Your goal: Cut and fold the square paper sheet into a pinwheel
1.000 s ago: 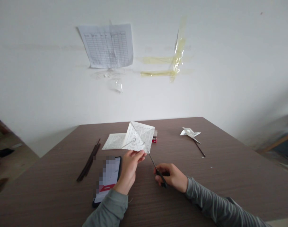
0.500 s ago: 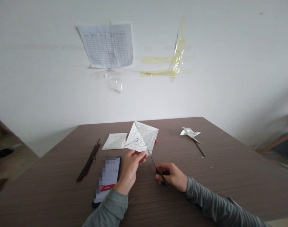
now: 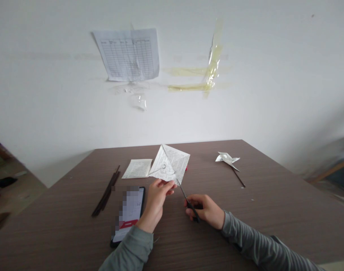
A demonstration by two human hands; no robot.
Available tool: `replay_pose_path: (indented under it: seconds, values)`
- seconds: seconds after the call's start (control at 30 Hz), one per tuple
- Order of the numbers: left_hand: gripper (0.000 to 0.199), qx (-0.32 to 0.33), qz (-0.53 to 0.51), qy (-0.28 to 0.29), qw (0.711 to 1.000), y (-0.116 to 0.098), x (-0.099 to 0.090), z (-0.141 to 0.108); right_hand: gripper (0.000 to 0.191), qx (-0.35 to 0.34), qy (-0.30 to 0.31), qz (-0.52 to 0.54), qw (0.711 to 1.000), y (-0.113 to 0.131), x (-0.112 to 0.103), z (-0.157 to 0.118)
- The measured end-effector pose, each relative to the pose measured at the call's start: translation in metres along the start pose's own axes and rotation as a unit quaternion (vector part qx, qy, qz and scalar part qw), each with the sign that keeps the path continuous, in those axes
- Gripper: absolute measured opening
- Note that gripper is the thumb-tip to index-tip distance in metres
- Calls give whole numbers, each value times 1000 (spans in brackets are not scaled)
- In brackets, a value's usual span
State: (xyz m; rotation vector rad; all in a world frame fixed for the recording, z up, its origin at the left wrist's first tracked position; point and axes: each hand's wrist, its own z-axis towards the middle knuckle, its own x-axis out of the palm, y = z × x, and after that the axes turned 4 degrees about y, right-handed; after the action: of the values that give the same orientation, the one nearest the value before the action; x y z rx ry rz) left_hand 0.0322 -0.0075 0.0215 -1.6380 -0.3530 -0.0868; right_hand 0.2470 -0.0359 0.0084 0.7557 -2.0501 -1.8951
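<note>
A printed paper square (image 3: 172, 162) with diagonal creases is pinched at its lower edge by my left hand (image 3: 157, 197), raised above the table. My right hand (image 3: 204, 210) is wrapped round the dark handles of a pair of scissors (image 3: 185, 195). The blades point up and left, their tips at the paper's lower corner, close to my left fingertips. Cuts run along the creases near the middle of the sheet. Behind the paper, a small red thing (image 3: 186, 168) shows only in part.
On the brown table (image 3: 262, 226), a stack of paper squares (image 3: 137, 168) lies left of the held sheet. Dark sticks (image 3: 106, 194) and a phone (image 3: 130, 210) are at the left. A paper pinwheel (image 3: 227, 159) on a stick lies at the right. A wall stands behind.
The held paper has shifted very slightly right. Both hands and the scissors stay nearly where they were. The digits on the phone's screen differ.
</note>
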Motion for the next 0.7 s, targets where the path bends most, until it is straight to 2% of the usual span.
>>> replay_pose_path:
  seconds: [0.7]
  values:
    - [29, -1, 29, 21, 999, 2, 0, -3, 69, -3, -7, 7, 1000, 1, 1, 1]
